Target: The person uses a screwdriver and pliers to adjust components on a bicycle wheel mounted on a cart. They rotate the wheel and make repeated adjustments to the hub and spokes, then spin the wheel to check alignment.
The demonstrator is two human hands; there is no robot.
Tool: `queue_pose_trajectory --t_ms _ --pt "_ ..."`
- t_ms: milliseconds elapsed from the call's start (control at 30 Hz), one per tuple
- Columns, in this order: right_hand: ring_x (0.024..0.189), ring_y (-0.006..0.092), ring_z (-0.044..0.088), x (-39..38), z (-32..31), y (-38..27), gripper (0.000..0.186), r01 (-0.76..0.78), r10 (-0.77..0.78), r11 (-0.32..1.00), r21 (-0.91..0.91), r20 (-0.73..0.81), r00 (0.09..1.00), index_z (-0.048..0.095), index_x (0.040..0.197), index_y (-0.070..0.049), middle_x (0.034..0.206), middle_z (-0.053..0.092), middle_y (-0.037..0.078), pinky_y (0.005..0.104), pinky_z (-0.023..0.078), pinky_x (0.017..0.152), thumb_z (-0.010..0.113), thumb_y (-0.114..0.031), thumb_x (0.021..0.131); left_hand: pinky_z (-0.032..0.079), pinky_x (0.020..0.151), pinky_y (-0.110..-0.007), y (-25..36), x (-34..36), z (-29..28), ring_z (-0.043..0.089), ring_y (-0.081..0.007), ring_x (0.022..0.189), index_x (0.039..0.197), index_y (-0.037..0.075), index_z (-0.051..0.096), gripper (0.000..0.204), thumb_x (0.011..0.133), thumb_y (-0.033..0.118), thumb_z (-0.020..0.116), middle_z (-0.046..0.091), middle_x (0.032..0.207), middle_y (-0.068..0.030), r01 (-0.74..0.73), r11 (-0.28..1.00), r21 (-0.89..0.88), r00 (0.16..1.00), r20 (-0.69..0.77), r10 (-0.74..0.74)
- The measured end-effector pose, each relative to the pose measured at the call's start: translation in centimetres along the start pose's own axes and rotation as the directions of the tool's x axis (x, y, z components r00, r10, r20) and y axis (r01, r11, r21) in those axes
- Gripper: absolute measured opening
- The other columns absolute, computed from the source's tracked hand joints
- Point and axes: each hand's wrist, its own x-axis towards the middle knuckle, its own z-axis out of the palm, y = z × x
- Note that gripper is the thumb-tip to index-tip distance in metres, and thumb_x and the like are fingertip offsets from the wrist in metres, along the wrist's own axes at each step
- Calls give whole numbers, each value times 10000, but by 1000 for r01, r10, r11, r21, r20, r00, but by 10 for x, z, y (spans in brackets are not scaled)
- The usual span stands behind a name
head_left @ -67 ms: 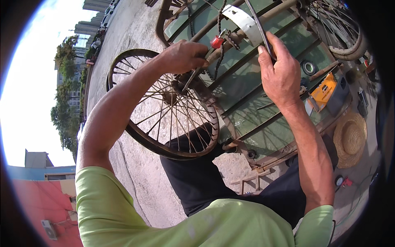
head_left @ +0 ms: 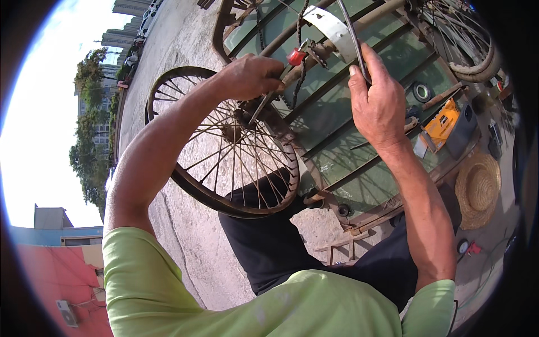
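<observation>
**Two hands at work among a spoked wheel, a chain and a metal frame**

Beyond your left forearm lies rough, pale concrete (head_left: 135, 151). Below your left hand stands a wheel (head_left: 231, 133), round and dark-tyred, its thin metal spokes fanning out from a brownish, rusty-looking hub. Your left hand (head_left: 255, 77) is clenched, knuckles up, above the wheel; a slim metal bar slants down from beneath it toward the hub, but what the fingers close on is hidden. Just right of that fist sits a glossy red handle (head_left: 295, 57), with a dark, knobbly chain (head_left: 302, 78) hanging beside it. Between your hands runs a smooth white strip (head_left: 332, 33), curved like an arc. Under them spreads a shiny green panel (head_left: 328, 115), crossed by dark slats. Your right hand (head_left: 380, 101) grips a slender, smooth, dark rod (head_left: 352, 35), bowed slightly, between thumb and fingers. To the right of that hand lie a ring-shaped roll of tape (head_left: 416, 91) and an orange package (head_left: 441, 124); nearer your right forearm rests a round straw hat (head_left: 477, 190), coarsely woven.
</observation>
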Motion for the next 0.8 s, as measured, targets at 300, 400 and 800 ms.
queue_pose_trajectory --t_ms 300,400,800 --pt "804 396 751 6 -5 7 379 112 -107 986 -122 48 993 660 1372 -13 897 762 209 473 595 710 649 -137 1014 571 697 -368 8 -3 -4 735 -155 754 1012 28 658 166 1017 181 721 719 797 -77 -4 1000 26 1000 26 3" --pt "840 411 748 -29 15 11 426 259 -231 965 -48 317 920 659 1375 -2 939 765 220 503 597 736 664 -108 962 574 697 -357 0 -4 -1 742 -148 762 1035 31 670 152 1028 177 710 735 825 -75 -22 1000 19 1000 -6 22" --pt "927 431 749 -8 0 8 380 -47 38 998 49 173 984 655 1333 49 1020 760 258 474 581 822 663 -171 1023 607 744 -369 -1 0 -7 754 -158 813 1172 30 698 217 1014 176 726 762 908 -109 -1 999 48 1000 13 1"
